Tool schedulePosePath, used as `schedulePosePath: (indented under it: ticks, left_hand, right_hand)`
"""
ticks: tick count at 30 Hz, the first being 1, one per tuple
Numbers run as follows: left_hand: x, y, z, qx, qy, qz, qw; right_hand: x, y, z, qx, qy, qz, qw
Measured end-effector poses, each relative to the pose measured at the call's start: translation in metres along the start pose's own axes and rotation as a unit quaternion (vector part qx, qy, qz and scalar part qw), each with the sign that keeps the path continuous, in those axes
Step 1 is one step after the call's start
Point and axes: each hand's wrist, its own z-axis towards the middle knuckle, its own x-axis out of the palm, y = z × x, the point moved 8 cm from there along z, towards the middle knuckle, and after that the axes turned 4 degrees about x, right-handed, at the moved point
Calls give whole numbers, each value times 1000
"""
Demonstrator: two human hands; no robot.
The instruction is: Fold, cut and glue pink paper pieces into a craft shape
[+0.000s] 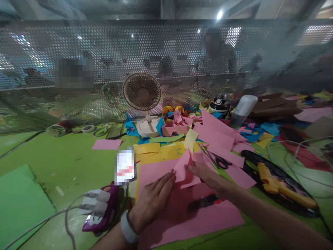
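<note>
My left hand [153, 196] lies flat with fingers together on a pink paper sheet [192, 218] spread over the green table [65, 163], its fingertips at the edge of a smaller folded pink paper piece [185, 170]. My right hand [205, 173] reaches in from the right and pinches that folded piece, which stands partly lifted off the sheet. A watch band sits on my left wrist. A dark and red tool [204, 202] lies on the pink sheet under my right forearm.
A small desk fan [142, 100] stands at the back by a perforated metal screen. Paper scraps [182, 121] are heaped behind. Scissors [220, 160], a yellow glue gun [281, 185] on a black tray, a purple device [102, 210] with cables, and tape rolls [88, 129] lie around.
</note>
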Motion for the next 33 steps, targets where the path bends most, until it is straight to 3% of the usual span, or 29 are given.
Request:
schedulePosePath:
  ticks: [4,8,12,17,19,21,23,24,26,29,31,33]
  left_hand:
    - [-2,-18,6,47,24,-76,996]
    - [-20,-13,9,80,1,-132,988]
    - [-25,-2,12,78,-3,-58,995]
    - [-15,-17,11,144,59,29,987]
    - [-14,-17,11,128,59,54,989]
    - [-13,-8,11,74,42,87,993]
    - [-6,1,9,28,30,109,993]
    - [-1,5,8,7,30,113,993]
    - [12,11,5,-16,52,106,993]
    - [28,16,2,-41,98,86,991]
    - [33,19,1,-58,121,67,989]
    - [37,21,0,-71,135,40,988]
  right_hand:
    - [7,-6,3,31,10,57,998]
    - [-7,-12,13,42,23,67,997]
    - [-14,-17,13,57,39,102,992]
    - [8,-23,8,72,126,66,987]
    - [-2,-17,10,43,65,9,997]
    - [-23,2,7,-45,-70,-83,993]
    - [-30,30,-7,-177,-166,-227,943]
    - [-21,41,-15,-243,-169,-311,903]
    - [9,45,-28,-334,-110,-474,808]
    - [39,22,-31,-357,-26,-620,698]
    - [43,9,-27,-343,-7,-661,667]
    - [42,2,-23,-332,-2,-678,656]
